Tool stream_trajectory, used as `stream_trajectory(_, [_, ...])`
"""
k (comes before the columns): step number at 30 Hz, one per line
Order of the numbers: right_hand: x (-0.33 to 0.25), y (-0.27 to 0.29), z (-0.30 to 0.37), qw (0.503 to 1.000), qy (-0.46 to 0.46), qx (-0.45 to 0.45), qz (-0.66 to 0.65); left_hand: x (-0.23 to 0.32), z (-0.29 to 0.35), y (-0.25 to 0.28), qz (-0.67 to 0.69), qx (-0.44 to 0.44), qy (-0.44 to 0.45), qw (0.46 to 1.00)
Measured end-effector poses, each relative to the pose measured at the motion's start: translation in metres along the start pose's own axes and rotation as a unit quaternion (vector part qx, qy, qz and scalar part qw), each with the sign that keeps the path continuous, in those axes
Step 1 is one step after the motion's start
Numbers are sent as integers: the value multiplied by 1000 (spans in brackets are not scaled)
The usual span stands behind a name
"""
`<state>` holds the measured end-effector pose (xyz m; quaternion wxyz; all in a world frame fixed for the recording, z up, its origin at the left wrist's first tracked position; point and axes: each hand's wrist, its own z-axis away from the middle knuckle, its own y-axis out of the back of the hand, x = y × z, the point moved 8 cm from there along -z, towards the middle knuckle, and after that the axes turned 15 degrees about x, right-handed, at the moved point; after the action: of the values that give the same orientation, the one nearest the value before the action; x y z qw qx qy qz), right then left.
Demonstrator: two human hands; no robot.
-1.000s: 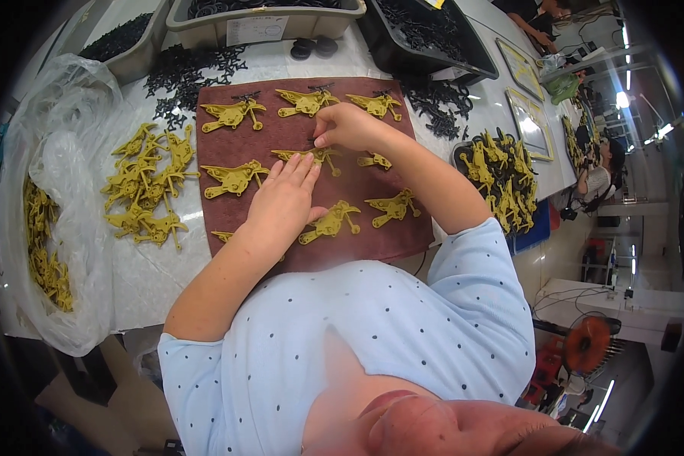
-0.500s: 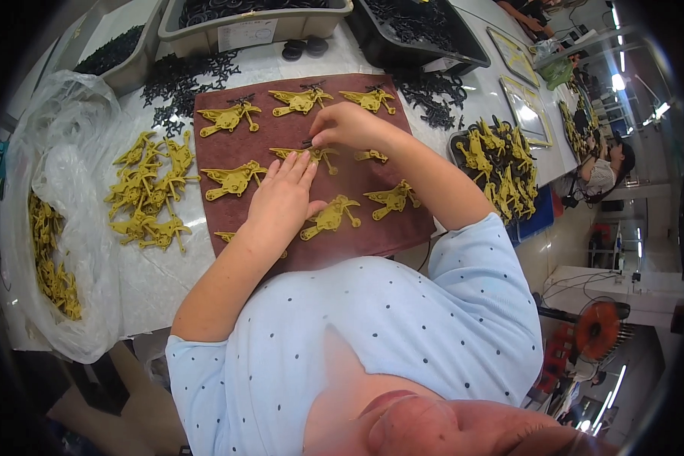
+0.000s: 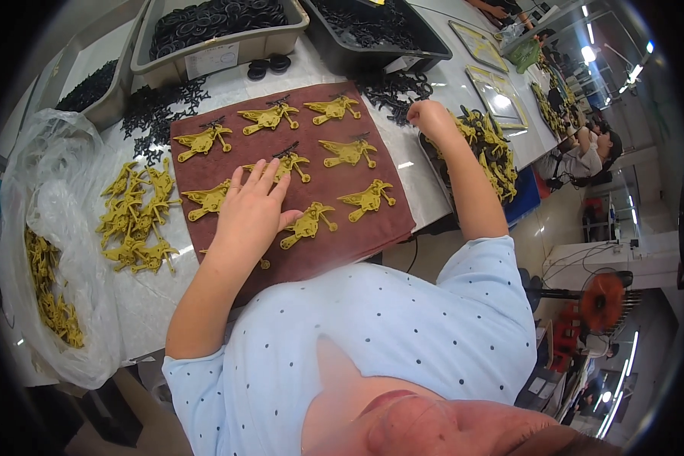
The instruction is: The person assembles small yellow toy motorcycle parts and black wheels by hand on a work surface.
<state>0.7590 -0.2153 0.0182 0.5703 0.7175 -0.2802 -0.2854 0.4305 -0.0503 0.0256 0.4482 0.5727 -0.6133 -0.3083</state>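
Note:
My left hand (image 3: 254, 204) lies open and flat, fingers spread, over the left end of the middle yellow plastic part (image 3: 292, 166) on a maroon cloth (image 3: 334, 245). A thin black piece (image 3: 287, 149) sits along that part's top edge. Out to the right, my right hand (image 3: 431, 121) has its fingers curled together beside a loose pile of small black parts (image 3: 395, 97). What those fingers hold, if anything, is hidden. More yellow parts stand in rows on the cloth; the back row and the middle-right part (image 3: 347, 153) carry black pieces too.
Left of the cloth are a heap of yellow parts (image 3: 135, 220) and a clear plastic bag (image 3: 91, 304) with more. Bins of black parts (image 3: 220, 59) line the back. A tray (image 3: 425, 148) heaped with yellow-and-black parts is at right, under my forearm. A co-worker (image 3: 589, 152) sits beyond.
My right hand has left the middle yellow part and moved right to the black pile. My left hand stays on the same part. The whole view has shifted slightly.

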Motion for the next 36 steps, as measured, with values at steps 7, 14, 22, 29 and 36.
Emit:
stream_trajectory(7, [0,-20,2,988,42,76,129,-42,32,41,-27,22,54,998])
stream_trajectory(14, [0,10,-6,994,-18,108,-32,-73,66,33,-45,39,119,991])
stream_trajectory(22, [-153,12,14,849,-83,-114,-509,-72,73,16,-6,47,129,990])
stream_trajectory(29, [-254,-24,42,842,-23,-277,-462,-78,81,14,40,69,137,987])
stream_trajectory(36, [-320,-34,42,874,72,-280,-392,-79,84,12,44,94,147,984])
